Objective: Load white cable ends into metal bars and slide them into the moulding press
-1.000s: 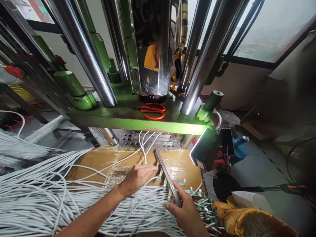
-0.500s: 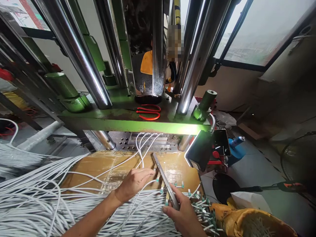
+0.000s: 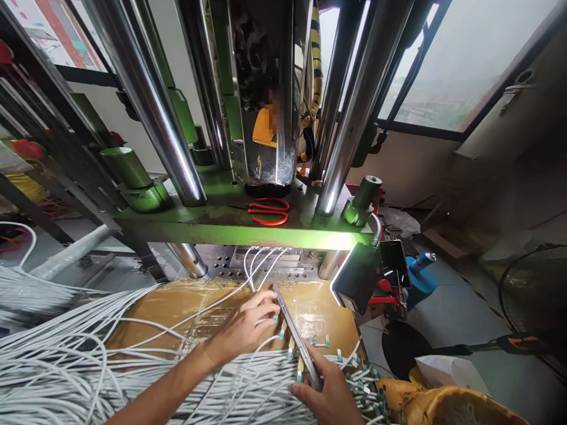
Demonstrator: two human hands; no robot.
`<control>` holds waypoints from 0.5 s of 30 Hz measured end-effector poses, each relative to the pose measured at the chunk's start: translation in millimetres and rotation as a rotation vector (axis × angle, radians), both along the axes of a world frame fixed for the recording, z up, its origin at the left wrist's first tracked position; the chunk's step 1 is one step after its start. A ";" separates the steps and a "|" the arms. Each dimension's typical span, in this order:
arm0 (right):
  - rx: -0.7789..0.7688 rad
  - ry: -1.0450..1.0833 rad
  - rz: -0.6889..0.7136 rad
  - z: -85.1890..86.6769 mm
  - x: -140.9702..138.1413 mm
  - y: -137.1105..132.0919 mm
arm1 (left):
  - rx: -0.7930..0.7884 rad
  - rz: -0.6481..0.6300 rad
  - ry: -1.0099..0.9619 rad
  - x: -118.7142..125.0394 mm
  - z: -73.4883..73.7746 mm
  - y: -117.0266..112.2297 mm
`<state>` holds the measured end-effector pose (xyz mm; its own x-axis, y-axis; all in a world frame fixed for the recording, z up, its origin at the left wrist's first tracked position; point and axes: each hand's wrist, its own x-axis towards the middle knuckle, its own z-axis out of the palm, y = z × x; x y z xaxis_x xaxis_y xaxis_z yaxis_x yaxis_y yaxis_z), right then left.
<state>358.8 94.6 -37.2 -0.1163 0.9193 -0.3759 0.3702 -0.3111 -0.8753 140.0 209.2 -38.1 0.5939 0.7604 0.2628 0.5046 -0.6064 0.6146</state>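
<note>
Two bare hands (image 3: 248, 323), one grey metal bar (image 3: 296, 337), one red-handled pair of scissors (image 3: 266, 211), one black rectangular lamp (image 3: 357, 278), uncountably many white cables (image 3: 248, 391).

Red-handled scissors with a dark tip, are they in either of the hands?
No, the scissors lie on the flat green metal plate.

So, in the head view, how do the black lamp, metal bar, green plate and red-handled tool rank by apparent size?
1. Green plate
2. Black lamp
3. Metal bar and red-handled tool, unranked: the bar looks longer but thin, and sits nearer the camera.
</note>
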 end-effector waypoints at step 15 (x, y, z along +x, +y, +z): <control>0.830 -0.709 0.045 45.5 -62.9 215.9 | 0.191 0.696 0.213 -9.3 -31.3 42.1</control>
<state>296.0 310.5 8.3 -0.1581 0.9176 0.3648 0.8692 0.3047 -0.3895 130.7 251.3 -69.4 0.0451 0.9316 0.3608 0.9065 -0.1899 0.3770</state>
